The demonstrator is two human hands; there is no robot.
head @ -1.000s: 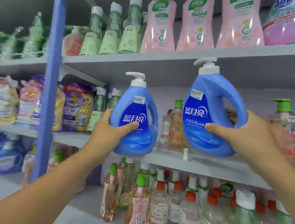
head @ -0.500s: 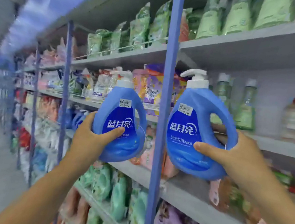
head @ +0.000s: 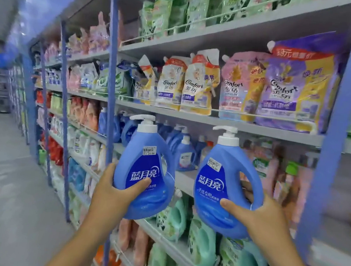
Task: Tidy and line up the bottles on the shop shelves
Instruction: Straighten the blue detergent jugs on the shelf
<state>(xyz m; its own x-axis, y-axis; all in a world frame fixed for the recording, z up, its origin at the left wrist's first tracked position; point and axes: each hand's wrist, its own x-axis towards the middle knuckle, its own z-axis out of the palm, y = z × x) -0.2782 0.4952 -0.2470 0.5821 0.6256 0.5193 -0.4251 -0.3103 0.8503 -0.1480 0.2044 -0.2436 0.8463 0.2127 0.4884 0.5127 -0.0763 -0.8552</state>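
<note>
I hold two blue pump-top detergent bottles in the air in front of the shelving. My left hand (head: 113,193) grips the left blue bottle (head: 146,166) low on its side, thumb across the label. My right hand (head: 254,216) grips the right blue bottle (head: 221,179), thumb on the front and fingers through its handle. Both bottles stand upright, labels facing me, each with a price sticker. Behind them, on the middle shelf (head: 185,179), several similar blue bottles (head: 181,148) stand in a group.
Blue uprights (head: 111,84) divide the grey shelves. Refill pouches (head: 200,84) fill the shelf above; green and teal jugs (head: 200,245) sit on the shelf below. The aisle floor (head: 7,181) runs off to the left.
My view has swung left along the aisle, carrying both bottles away from the pink-bottle bay to a bay with pouches and blue bottles. Both grips are unchanged.
</note>
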